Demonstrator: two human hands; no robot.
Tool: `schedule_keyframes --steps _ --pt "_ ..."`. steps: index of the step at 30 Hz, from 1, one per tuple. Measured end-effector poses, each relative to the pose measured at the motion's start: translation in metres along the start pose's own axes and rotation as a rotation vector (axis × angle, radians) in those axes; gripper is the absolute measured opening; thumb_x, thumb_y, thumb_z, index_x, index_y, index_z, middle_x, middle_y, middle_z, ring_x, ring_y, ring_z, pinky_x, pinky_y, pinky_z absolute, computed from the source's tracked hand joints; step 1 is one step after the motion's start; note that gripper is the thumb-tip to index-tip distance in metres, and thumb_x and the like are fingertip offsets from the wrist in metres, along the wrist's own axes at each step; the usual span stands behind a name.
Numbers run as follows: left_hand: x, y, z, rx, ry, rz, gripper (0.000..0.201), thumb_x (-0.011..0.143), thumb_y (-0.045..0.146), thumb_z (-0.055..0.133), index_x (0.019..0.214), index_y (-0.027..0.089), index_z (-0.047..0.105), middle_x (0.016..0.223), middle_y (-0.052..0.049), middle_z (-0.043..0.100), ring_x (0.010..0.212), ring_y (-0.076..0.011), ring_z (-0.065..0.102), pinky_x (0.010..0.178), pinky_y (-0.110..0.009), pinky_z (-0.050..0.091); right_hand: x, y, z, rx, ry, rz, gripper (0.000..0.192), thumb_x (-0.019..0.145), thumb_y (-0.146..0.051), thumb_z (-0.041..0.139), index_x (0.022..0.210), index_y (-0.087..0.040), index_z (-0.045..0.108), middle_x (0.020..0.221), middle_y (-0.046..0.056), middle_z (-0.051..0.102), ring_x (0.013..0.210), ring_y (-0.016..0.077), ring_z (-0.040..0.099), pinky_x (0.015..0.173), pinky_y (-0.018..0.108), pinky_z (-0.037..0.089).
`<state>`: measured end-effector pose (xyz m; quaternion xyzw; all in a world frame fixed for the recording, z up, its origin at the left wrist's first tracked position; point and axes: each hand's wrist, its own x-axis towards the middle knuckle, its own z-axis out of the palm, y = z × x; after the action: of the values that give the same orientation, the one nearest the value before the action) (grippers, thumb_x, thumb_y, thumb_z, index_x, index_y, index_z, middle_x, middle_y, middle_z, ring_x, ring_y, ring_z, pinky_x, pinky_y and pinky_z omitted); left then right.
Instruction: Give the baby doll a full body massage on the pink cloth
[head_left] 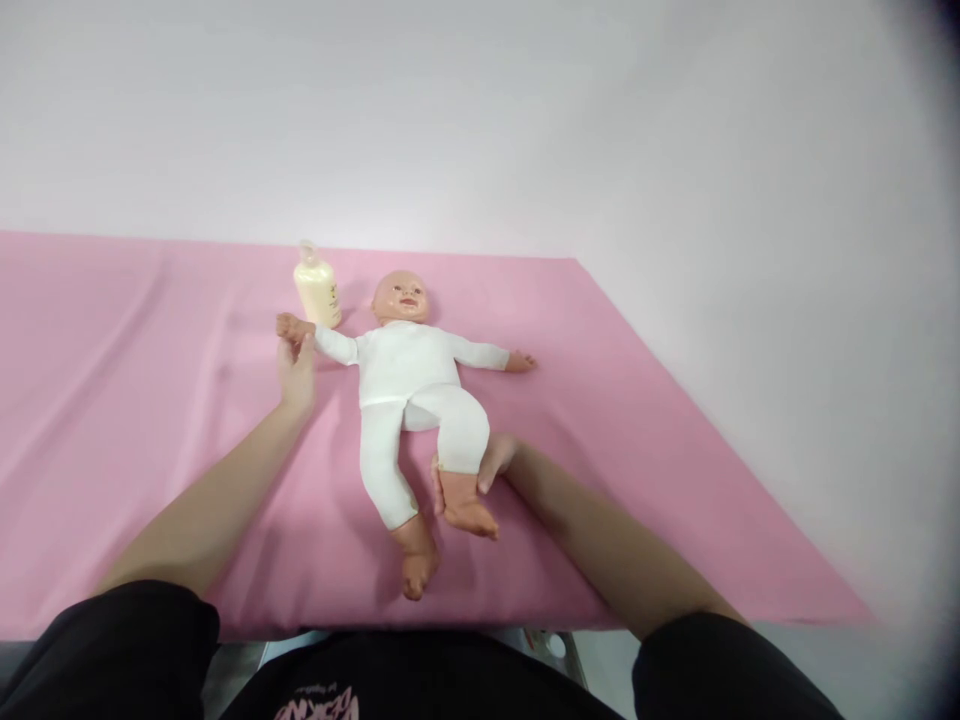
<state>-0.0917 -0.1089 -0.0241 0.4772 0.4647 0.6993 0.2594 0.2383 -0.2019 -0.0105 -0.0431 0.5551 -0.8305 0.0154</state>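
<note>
A baby doll (409,365) with a white cloth body lies face up, its head toward the far edge of the pink sheet. On the left, my left hand (298,375) is closed around the doll's outstretched hand and wrist. My right hand (496,460) wraps behind the lower part of the doll's leg on the right, raising it a little; fingertips show on the inner side and the rest is hidden behind the leg. The doll's other leg and other arm lie loose on the sheet. Just beyond my left hand stands a cream-coloured pump bottle (319,292).
A pink sheet (600,420) covers the table, with folds on the left side. Behind and to the right is a white wall (480,120). The table's near edge runs close to my body, with partly hidden items below it.
</note>
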Motion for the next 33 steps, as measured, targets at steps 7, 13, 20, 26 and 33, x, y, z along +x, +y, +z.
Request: schedule_keyframes --steps 7,13,20,26,33 --pt "-0.037 0.043 0.020 0.375 -0.424 0.471 0.037 0.091 0.044 0.067 0.122 0.024 0.069 0.123 -0.010 0.070 0.118 -0.0288 0.063 0.109 -0.049 0.047 -0.010 0.016 -0.010 0.344 0.515 -0.334 0.053 0.077 -0.054 0.073 0.106 -0.011 0.060 0.083 0.006 0.070 0.071 0.0171 0.069 0.061 0.027 0.056" --pt "-0.041 0.042 0.022 0.514 -0.736 0.707 0.032 0.099 0.034 0.054 0.125 0.029 0.071 0.125 -0.010 0.072 0.119 -0.0273 0.064 0.107 -0.050 0.048 -0.005 0.004 -0.012 0.415 0.700 -0.378 0.042 0.089 -0.051 0.059 0.103 -0.011 0.063 0.078 0.002 0.068 0.054 0.0096 0.060 0.040 0.017 0.044" --pt "-0.036 0.034 0.020 0.392 -0.462 0.520 0.036 0.094 0.039 0.065 0.126 0.024 0.068 0.124 -0.010 0.070 0.118 -0.0264 0.064 0.108 -0.046 0.049 -0.006 0.010 -0.003 0.341 0.521 -0.363 0.050 0.083 -0.050 0.072 0.110 -0.008 0.066 0.089 0.008 0.076 0.076 0.0178 0.075 0.060 0.023 0.057" --pt "-0.002 0.005 0.006 -0.025 0.005 -0.005 0.043 0.091 0.046 0.069 0.127 0.023 0.061 0.132 -0.010 0.066 0.122 -0.0238 0.065 0.104 -0.039 0.054 0.002 0.001 0.006 0.110 0.001 -0.098 0.057 0.079 -0.038 0.084 0.121 -0.005 0.064 0.116 0.020 0.076 0.108 0.0276 0.075 0.090 0.036 0.060" --pt "0.012 -0.005 -0.004 -0.199 0.161 -0.259 0.033 0.099 0.038 0.059 0.129 0.023 0.055 0.141 -0.011 0.061 0.123 -0.0199 0.065 0.109 -0.042 0.052 0.011 -0.014 0.003 -0.082 -0.191 0.148 0.053 0.074 -0.028 0.090 0.117 -0.010 0.065 0.121 0.017 0.074 0.120 0.0275 0.070 0.103 0.036 0.054"
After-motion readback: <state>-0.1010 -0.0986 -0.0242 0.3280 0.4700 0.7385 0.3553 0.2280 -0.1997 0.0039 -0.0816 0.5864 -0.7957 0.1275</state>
